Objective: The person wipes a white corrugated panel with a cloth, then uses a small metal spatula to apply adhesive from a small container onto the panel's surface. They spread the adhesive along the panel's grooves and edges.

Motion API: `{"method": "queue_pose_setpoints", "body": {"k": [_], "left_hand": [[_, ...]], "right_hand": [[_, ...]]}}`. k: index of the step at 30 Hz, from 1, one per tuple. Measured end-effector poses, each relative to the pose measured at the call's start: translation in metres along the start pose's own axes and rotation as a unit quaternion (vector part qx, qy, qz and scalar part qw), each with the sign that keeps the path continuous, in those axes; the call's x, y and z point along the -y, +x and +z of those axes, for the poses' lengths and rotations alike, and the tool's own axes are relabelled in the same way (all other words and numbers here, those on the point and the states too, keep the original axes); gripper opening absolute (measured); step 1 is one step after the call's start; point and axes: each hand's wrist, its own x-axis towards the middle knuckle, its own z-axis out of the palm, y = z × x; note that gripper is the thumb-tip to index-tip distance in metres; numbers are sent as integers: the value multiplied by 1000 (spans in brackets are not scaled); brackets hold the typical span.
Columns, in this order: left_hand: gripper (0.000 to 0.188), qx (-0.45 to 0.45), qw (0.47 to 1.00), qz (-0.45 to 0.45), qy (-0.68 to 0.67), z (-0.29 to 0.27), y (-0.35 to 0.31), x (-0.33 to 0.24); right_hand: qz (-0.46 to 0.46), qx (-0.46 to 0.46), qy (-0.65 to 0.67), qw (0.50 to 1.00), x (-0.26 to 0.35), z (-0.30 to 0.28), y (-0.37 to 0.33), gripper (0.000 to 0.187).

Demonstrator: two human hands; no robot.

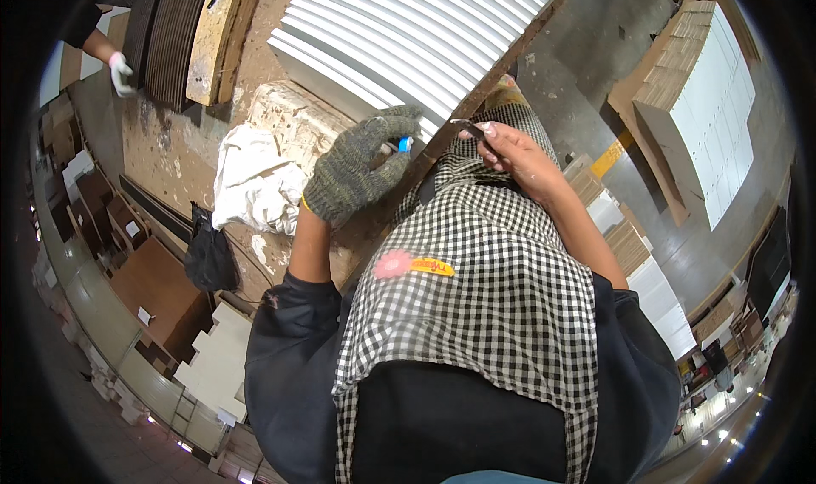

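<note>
Slim dark tool (468, 129) sits pinched in the bare right hand (515, 152); knit-gloved left hand (357, 166) curls, its hold unclear.

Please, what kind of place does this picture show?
Probably a workshop or factory floor: a stained work table, many parallel white strips, and a large stack of flat pieces at right suggest it.

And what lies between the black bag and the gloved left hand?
In the head view, a bunched white cloth lies between the black bag and gloved left hand.

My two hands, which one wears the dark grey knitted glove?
Your left hand, gloved; your right hand is bare, holding a thin dark object.
</note>
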Motion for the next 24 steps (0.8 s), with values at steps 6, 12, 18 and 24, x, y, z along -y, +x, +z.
{"method": "queue_pose_setpoints", "body": {"k": [6,12,18,24], "left_hand": [[41,27,999,14,44,-6,6,1],[40,8,1000,-11,16,-1,1,6],[40,7,1000,4,1,-3,-2,13],[42,12,1000,4,-7,-4,-4,12]], "right_hand": [[24,34,-56,998,-5,1,0,33],[-63,22,-117,991,-21,5,12,32],[-93,26,-159,983,-19,8,15,33],[-92,27,-173,980,-20,9,16,32]]}}
